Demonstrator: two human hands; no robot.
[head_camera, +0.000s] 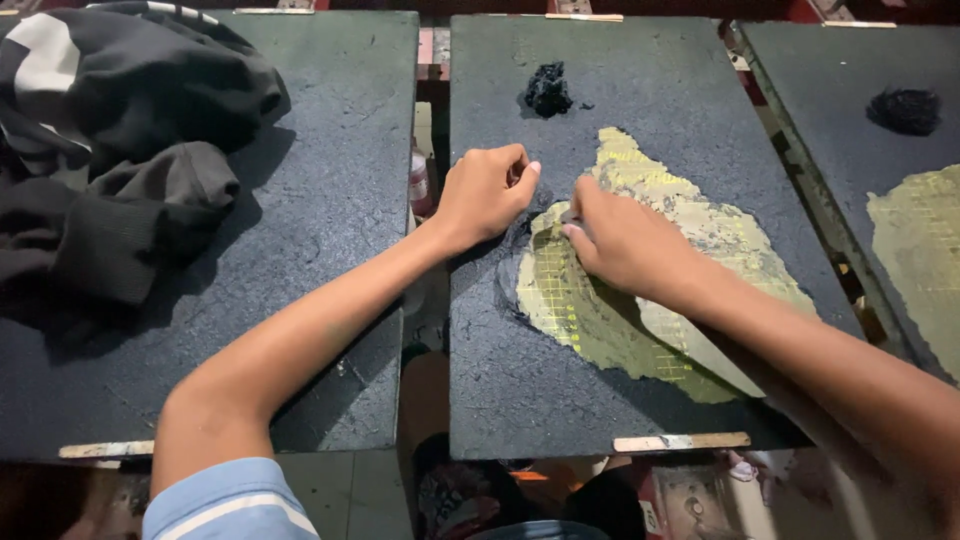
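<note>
Black, rough coating is covering the middle board (520, 400), and a yellowish gridded patch (640, 300) is showing where that coating is gone. The patch is lying with its long axis running from the board's upper centre down toward the lower right. The right hand (620, 240) is pressing on the patch's upper left part, fingers bunched together and pointing toward the ragged dark edge (515, 285) just to the left; whether anything is pinched beneath them cannot be told. The left hand (487, 192) is resting curled beside it, thumb and fingers closed as if pinching a small scrap, though no scrap can be made out. Both hands are sitting close together, with the right one nearer the patch and the left one over the coated side. A small black clump (548, 90) is lying well above them on the same board. A dark garment (110, 150) is heaped on the left board (330, 250), and the right board (830, 100) is carrying another clump (905, 110) and a second yellowish patch (925, 250).
</note>
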